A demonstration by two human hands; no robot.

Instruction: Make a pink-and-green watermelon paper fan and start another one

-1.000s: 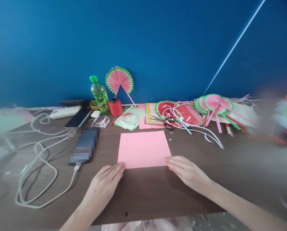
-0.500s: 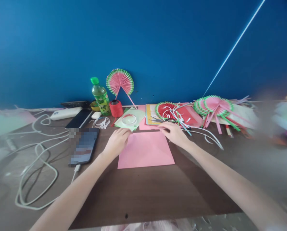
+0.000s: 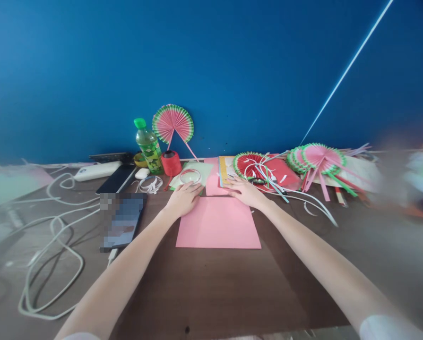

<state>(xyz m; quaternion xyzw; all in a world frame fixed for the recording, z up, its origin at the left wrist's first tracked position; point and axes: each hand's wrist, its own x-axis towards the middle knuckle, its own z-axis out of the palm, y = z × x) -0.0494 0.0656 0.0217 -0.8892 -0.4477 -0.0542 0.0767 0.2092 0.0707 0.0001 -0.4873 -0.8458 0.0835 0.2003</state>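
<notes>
A pink sheet of paper (image 3: pixel 218 226) lies flat on the brown table (image 3: pixel 211 288) in front of me. My left hand (image 3: pixel 185 198) rests on its far left corner, fingers laid flat and pointing right. On the far right corner lies my right hand (image 3: pixel 245 191), its fingers also stretched flat and pointing left. Both hands press on the sheet's far edge and hold nothing. Just beyond my left hand a clear tape ring (image 3: pixel 190 176) sits on a pale green sheet.
A phone (image 3: pixel 122 219) with a white cable (image 3: pixel 48 255) lies left. At the back stand a green bottle (image 3: pixel 148 146), a red thread spool (image 3: pixel 170 162) and a pink-green paper fan (image 3: pixel 173 123). More fans (image 3: pixel 319 158), paper strips and scissors (image 3: pixel 257 180) lie right.
Both hands went from the sheet's near corners to its far corners, then slid slightly inward along the far edge. The sheet has stayed flat on the table.
</notes>
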